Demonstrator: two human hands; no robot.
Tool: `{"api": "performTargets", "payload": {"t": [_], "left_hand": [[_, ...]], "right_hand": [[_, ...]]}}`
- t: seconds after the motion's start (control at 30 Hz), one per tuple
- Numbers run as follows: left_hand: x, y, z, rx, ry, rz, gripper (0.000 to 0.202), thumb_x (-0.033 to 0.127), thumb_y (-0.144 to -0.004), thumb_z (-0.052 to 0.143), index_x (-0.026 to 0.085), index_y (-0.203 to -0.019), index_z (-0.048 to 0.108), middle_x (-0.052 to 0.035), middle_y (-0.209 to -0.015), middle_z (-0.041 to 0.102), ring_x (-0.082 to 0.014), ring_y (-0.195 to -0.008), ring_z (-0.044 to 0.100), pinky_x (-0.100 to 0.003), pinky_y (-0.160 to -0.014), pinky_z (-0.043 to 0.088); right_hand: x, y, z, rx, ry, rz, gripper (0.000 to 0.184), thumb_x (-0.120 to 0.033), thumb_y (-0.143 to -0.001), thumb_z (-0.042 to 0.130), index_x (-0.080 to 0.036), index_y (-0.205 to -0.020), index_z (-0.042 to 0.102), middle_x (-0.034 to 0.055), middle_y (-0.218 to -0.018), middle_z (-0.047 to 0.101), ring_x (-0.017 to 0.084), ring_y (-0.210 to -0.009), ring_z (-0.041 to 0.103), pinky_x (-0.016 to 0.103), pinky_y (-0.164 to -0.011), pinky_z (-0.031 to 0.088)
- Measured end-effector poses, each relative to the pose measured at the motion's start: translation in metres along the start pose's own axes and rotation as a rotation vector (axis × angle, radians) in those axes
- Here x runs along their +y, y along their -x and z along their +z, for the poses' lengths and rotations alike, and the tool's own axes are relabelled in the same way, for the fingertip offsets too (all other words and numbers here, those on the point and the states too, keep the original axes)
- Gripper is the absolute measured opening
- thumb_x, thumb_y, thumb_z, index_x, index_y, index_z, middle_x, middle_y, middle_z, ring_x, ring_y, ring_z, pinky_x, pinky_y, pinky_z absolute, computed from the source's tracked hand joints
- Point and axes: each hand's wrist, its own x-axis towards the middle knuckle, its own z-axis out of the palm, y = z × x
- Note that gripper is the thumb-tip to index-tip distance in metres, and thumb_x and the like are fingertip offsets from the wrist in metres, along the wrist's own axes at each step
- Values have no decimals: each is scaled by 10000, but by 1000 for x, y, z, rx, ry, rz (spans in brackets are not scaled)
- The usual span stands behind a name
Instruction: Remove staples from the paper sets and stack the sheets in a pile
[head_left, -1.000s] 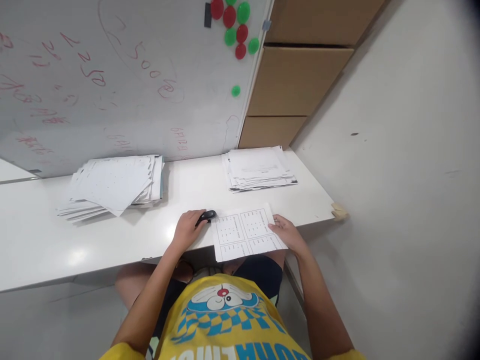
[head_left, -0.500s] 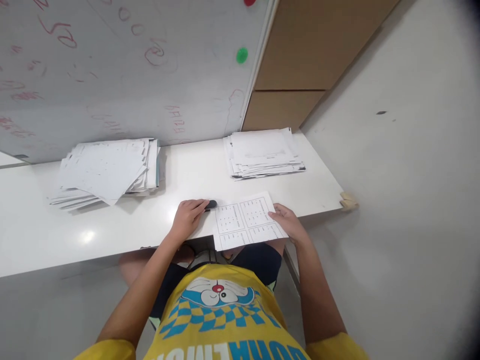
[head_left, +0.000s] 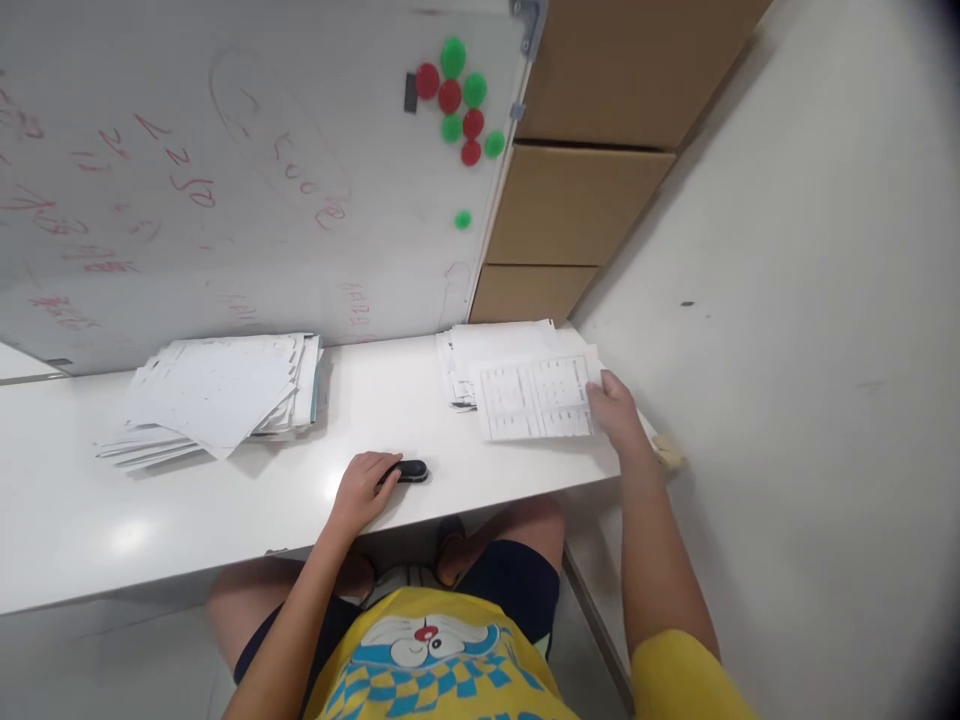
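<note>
My right hand (head_left: 617, 410) pinches the right edge of a printed sheet with grid tables (head_left: 534, 399) and holds it just over the neat paper stack (head_left: 487, 350) at the back right of the white table (head_left: 225, 490). My left hand (head_left: 366, 487) rests near the table's front edge, its fingers curled over a small black stapler (head_left: 411, 471).
A loose, fanned pile of papers (head_left: 217, 385) lies at the back left. A whiteboard with red writing and red and green magnets (head_left: 459, 100) stands behind the table. Brown cardboard boxes (head_left: 577, 200) are stacked at the back right, beside a white wall.
My right hand has carried the printed sheet from the front edge of the table up and right, over the neat stack. My left hand stays on the stapler.
</note>
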Motion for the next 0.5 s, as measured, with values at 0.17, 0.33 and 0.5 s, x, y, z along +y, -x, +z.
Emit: {"api": "performTargets", "payload": {"t": [0.17,0.33,0.5], "left_hand": [[1,0,-2,4,10,-5,250,294,-925,480,209,-1098,639,-83,-979,705,-204,-897,651,-368,-800,514],[3,2,-3,2,15,-42,251,306,-919,487,208,-1091,642,-86,-956,701,-201,-891,647,-362,-796,516],[8,4,-3,-4,10,-88,248,312,-922,475,198,-1061,646,-92,-923,692,-203,-863,635,-369,-775,507]], "right_hand": [[-17,-67,31,62,88,28,348,-266,-827,408,-166,-1109,588,146,-1098,664,258,-994,595,379,-874,456],[-42,-83,59,49,183,33,445,-186,-776,471,-64,-1195,560,264,-1219,588,374,-1179,502,556,-993,337],[-128,-2,29,87,-20,-340,394,-303,-884,456,-216,-1255,557,122,-1215,641,296,-1195,538,510,-1010,394]]}}
